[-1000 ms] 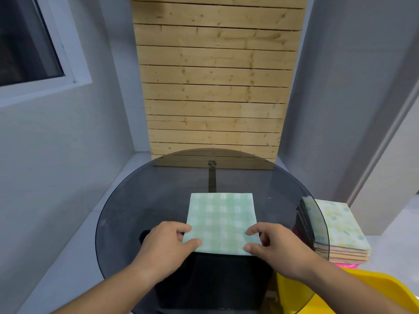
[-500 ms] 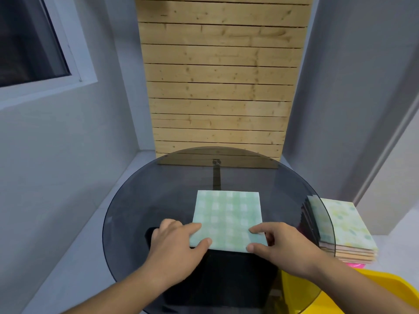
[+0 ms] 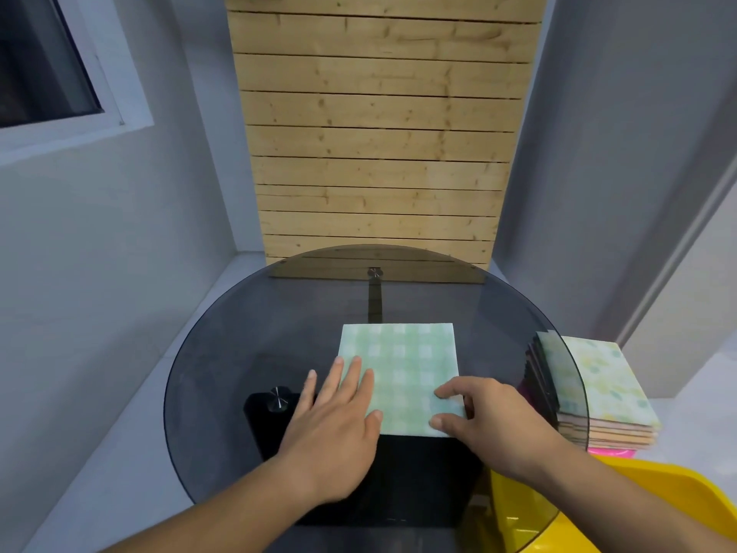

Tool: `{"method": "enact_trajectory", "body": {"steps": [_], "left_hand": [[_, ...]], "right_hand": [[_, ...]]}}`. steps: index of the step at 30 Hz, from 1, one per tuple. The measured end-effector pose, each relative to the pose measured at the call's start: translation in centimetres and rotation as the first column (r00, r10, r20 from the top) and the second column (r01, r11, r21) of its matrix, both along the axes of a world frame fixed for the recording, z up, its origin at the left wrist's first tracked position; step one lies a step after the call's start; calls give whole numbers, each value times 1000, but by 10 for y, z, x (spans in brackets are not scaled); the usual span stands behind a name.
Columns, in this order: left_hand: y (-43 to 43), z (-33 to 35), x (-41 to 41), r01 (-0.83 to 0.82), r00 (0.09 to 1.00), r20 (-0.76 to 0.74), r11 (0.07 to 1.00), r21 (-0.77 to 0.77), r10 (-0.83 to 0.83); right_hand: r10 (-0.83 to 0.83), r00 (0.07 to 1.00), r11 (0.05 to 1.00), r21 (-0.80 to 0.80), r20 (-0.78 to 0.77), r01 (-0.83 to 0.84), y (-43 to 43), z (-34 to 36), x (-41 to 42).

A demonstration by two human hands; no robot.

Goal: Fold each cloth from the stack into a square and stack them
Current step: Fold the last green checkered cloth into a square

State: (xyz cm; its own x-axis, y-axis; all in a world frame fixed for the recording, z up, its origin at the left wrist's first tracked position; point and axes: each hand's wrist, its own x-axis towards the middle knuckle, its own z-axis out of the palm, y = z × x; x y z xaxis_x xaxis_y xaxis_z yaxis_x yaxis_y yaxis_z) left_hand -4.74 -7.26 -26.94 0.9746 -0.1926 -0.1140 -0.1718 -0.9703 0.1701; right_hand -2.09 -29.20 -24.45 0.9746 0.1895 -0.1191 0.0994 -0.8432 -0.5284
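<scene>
A green checked cloth [image 3: 402, 365], folded to a near square, lies flat in the middle of the round smoked-glass table [image 3: 247, 333]. My left hand [image 3: 339, 409] lies flat with straight fingers pressing the cloth's near left part. My right hand [image 3: 486, 417] pinches the cloth's near right corner between thumb and forefinger. A stack of cloths [image 3: 598, 393], topped by a pale yellow-green flowered one, stands to the right beyond the table's rim, partly seen through the glass.
A black table base [image 3: 418, 480] shows under the glass near me. A yellow plastic seat [image 3: 638, 508] sits at the lower right. A pink object [image 3: 612, 453] lies under the stack. A wooden slat panel [image 3: 379, 153] stands behind the table, grey walls at both sides.
My left hand has let go of the near left corner and flattened onto the cloth. My right hand still pinches the near right corner. The camera view shifted slightly left.
</scene>
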Motion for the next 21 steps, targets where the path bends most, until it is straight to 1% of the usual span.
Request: {"method": "enact_trajectory", "body": {"steps": [4, 6, 7, 8, 9, 10, 11, 12, 14, 15, 16, 19, 21], "left_hand": [[14, 1, 1, 32, 997, -64, 999, 15, -31], [19, 2, 1, 47, 997, -65, 998, 39, -44], [19, 3, 1, 47, 997, -62, 998, 50, -44], [17, 2, 0, 43, 997, -61, 998, 55, -40], [15, 1, -1, 37, 998, -61, 998, 58, -34], [14, 1, -1, 33, 998, -56, 998, 61, -29], [12, 0, -1, 30, 999, -45, 997, 66, -27], [11, -1, -2, 29, 999, -37, 997, 69, -27], [11, -1, -1, 26, 999, -38, 997, 75, -23], [11, -1, -2, 18, 999, -41, 997, 77, -15], [11, 0, -2, 10, 999, -41, 997, 75, -7], [13, -2, -2, 15, 999, -41, 997, 74, -12], [13, -3, -2, 19, 999, -38, 997, 73, -16]], "right_hand": [[7, 1000, 1000, -3, -4, -7, 0, 3, 0], [-7, 999, 1000, 3, -35, 8, 0, 5, 1], [-21, 999, 1000, -20, -25, 21, 1, 4, -1], [-41, 998, 995, -84, 44, 45, 4, 3, -3], [-49, 980, 982, -169, 193, 83, 9, 0, -5], [-29, 930, 965, -233, 366, 122, 17, -3, -7], [6, 888, 959, -255, 459, 125, 29, -3, -11], [46, 875, 956, -274, 482, 101, 42, -6, -13], [128, 933, 945, -327, 337, -11, 65, -15, -16], [148, 957, 937, -346, 249, -55, 70, -20, -16], [155, 967, 929, -363, 203, -73, 70, -24, -15], [171, 971, 905, -417, 169, -87, 52, -28, -9], [153, 978, 899, -430, 142, -79, 37, -26, -4]]}}
